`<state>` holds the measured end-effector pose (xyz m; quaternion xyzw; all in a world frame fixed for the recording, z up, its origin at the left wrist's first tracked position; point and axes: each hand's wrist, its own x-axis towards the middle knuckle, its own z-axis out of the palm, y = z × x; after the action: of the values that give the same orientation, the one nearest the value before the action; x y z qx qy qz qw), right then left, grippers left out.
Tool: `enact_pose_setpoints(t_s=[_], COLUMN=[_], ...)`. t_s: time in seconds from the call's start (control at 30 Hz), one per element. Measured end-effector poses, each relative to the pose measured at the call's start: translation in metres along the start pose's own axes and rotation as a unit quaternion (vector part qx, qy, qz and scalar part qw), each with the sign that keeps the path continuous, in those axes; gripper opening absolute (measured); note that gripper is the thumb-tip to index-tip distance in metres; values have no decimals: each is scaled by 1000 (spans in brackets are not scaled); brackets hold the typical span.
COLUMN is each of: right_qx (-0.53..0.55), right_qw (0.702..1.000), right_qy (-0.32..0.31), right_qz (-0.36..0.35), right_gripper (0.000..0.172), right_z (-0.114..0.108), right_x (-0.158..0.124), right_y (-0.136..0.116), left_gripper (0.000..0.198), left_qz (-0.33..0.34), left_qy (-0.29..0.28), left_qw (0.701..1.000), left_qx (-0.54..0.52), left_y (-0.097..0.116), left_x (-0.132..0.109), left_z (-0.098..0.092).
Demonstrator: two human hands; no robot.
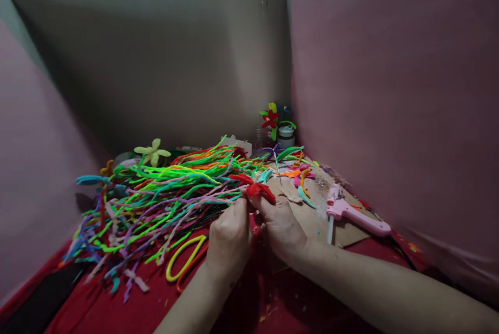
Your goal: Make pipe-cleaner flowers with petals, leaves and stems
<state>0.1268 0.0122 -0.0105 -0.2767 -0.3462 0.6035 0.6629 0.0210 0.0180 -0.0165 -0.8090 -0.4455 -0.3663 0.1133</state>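
Note:
Both hands meet at the middle of the view around a red pipe cleaner flower (257, 189) with long looped petals. My right hand (281, 226) pinches it between thumb and fingers from the right. Close against its lower left side, my left hand (230, 230) has its fingers curled in; what lies inside them is mostly hidden. A large heap of pipe cleaners (167, 183) in green, purple, pink and orange spreads to the left, just behind my left hand. By my left wrist lie yellow-handled scissors (186, 257).
On the right, a pink glue gun (358, 215) with a glue stick rests on a cardboard sheet (312, 219) among loose petals. Finished flowers (271, 118) stand near a white-lidded jar (286, 134) at the back. Pink walls (397, 90) flank the red cloth (296, 297).

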Motion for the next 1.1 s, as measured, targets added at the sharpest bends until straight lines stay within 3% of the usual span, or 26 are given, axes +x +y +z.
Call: enact_pose_setpoints(t_s=[0.07,0.13,0.27,0.4,0.5,0.53,0.6,0.67,0.77,0.83,0.9,0.97,1.1], right_qx=[-30,-57,-50,-76,-78,-69,-47,-17,50,94,124,131,95], right_qw=[999,995,993,988,986,986,989,994,998,995,991,990,995], right_qy=[-14,-36,-70,-104,-119,-118,-112,-95,-39,-6,15,28,27], right_qz=[-37,-73,-78,-83,-91,-91,-82,-56,-3,27,47,49,23], right_gripper=[17,17,21,18,24,25,22,19,16,15,17,18,16], right_z=[0,0,0,-2,-2,-1,-1,-2,-4,-4,-4,-2,-1], right_x=[0,1,2,-4,-10,-10,-9,-6,1,4,5,4,2], right_y=[0,-1,-3,-11,-19,-20,-21,-17,-8,-4,-3,-3,-2], left_gripper=[18,15,20,21,22,22,21,17,20,24,25,23,14], left_qz=[-63,-151,-287,-298,-298,-299,-297,-273,-173,-99,-44,0,42], left_qy=[-12,-44,-116,-177,-204,-206,-203,-188,-135,-98,-67,-46,-48], left_qw=[989,945,787,662,622,629,679,768,920,981,997,992,984], left_qx=[-136,-287,-534,-664,-695,-688,-639,-549,-323,-136,20,116,168], left_y=[-1,0,3,-2,-5,-4,-2,2,4,4,4,5,7], left_x=[1,3,10,10,9,10,11,12,8,3,-1,-3,-2], left_z=[0,-4,-16,-25,-29,-30,-32,-30,-23,-16,-10,-6,-5])
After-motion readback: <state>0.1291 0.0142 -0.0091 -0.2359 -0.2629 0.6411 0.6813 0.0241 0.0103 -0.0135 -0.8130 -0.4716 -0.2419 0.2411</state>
